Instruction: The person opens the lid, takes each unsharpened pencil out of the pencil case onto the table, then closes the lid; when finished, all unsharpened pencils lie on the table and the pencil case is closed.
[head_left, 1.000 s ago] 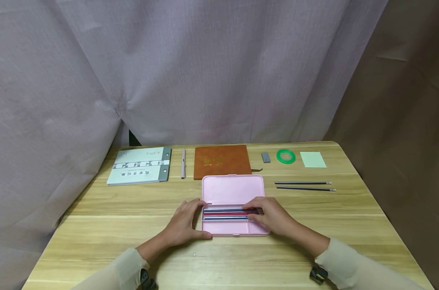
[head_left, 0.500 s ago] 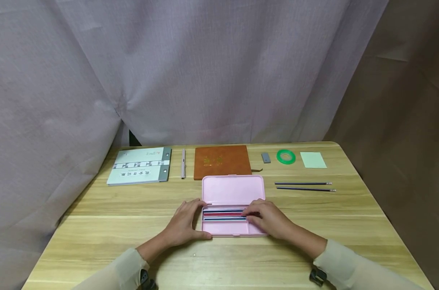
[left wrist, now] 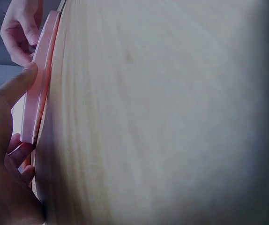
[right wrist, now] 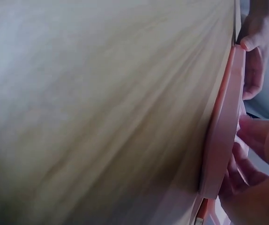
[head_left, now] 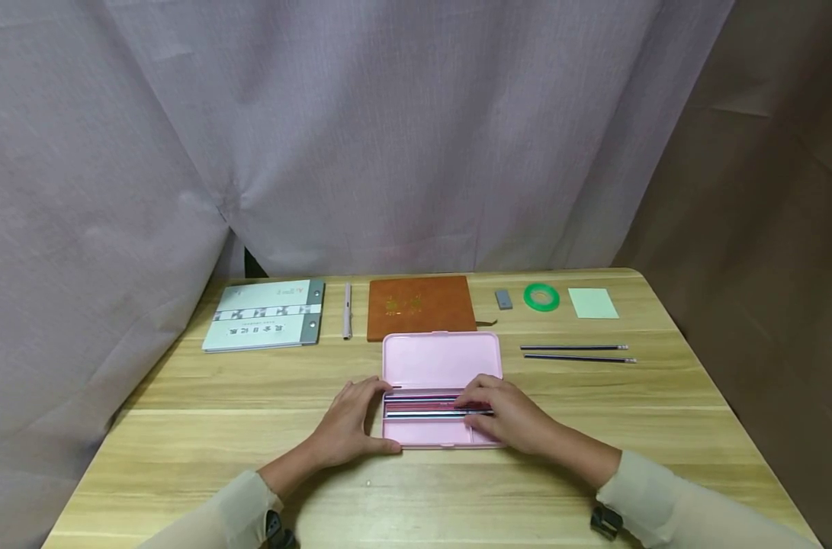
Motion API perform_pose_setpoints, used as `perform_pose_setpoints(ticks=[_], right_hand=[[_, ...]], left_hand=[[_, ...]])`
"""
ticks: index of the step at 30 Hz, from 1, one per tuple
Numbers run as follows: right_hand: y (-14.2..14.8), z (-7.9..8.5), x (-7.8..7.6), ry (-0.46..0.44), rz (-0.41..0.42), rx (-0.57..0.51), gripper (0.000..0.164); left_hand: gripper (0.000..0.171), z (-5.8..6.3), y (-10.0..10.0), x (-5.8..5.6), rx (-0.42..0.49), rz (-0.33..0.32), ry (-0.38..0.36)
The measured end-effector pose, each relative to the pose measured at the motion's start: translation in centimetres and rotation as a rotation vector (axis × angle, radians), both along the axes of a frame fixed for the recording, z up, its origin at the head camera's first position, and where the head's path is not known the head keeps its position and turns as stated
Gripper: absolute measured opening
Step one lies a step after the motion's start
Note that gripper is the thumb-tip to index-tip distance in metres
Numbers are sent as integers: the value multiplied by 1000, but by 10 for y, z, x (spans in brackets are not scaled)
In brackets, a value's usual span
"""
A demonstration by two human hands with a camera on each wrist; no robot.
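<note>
A pink pencil case [head_left: 425, 433] lies on the wooden table with its lid folded back. Several pencils [head_left: 422, 406], red and dark-striped, lie lengthwise in its long rear compartment. My left hand [head_left: 347, 419] grips the case's left end, thumb at the front corner and fingers at the back; the left wrist view shows the thumb on the case wall [left wrist: 37, 93]. Over the right end, my right hand [head_left: 515, 415] pinches at the pencil ends with fingers and thumb inside the case. In the right wrist view the case wall [right wrist: 221, 136] hides what those fingertips hold.
Behind the case lies a brown notebook [head_left: 422, 305], with a pale pen [head_left: 348, 311] and a grey-green notebook [head_left: 265, 314] to its left. To the right are a grey eraser [head_left: 503, 299], green tape [head_left: 542, 297], sticky notes [head_left: 593, 303] and two dark pencils [head_left: 576, 348].
My right hand has shifted slightly left over the pencils, and the pencils inside have moved a little, with more red showing near the fingers. My left hand and the case stay put.
</note>
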State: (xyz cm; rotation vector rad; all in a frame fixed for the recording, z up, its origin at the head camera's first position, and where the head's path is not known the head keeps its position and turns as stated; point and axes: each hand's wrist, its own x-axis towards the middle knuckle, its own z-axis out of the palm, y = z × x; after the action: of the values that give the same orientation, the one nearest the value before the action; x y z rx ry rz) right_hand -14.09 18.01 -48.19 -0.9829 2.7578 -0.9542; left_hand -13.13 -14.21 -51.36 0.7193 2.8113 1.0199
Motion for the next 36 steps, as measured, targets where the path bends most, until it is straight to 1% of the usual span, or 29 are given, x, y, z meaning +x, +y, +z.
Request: perform_pose_setpoints(ticks=[3, 7, 13, 17, 21, 25, 28, 32, 36], right_hand=[[0, 0, 1, 69, -21, 29, 27], [-1, 1, 0, 100, -24, 62, 29], [-3, 4, -1, 59, -16, 93, 20], [-4, 5, 0, 29, -16, 83, 13], [-3, 4, 0, 3, -16, 65, 13], [-1, 2, -2, -27, 12, 51, 10], [-1, 3, -4, -76, 38, 20, 8], [-2, 5, -6, -129, 52, -2, 9], [-4, 6, -8, -135, 57, 3, 10]], left_hand=[[94, 0, 0, 0, 7, -1, 9], [94, 1, 0, 0, 7, 3, 4], [94, 1, 0, 0, 4, 2, -6], [94, 2, 0, 0, 3, 2, -5], [93, 2, 0, 0, 6, 0, -4], [93, 2, 0, 1, 8, -1, -8], [93, 3, 0, 1, 7, 0, -14], [93, 3, 1, 1, 8, 2, -4], [92, 3, 1, 1, 4, 1, 2]])
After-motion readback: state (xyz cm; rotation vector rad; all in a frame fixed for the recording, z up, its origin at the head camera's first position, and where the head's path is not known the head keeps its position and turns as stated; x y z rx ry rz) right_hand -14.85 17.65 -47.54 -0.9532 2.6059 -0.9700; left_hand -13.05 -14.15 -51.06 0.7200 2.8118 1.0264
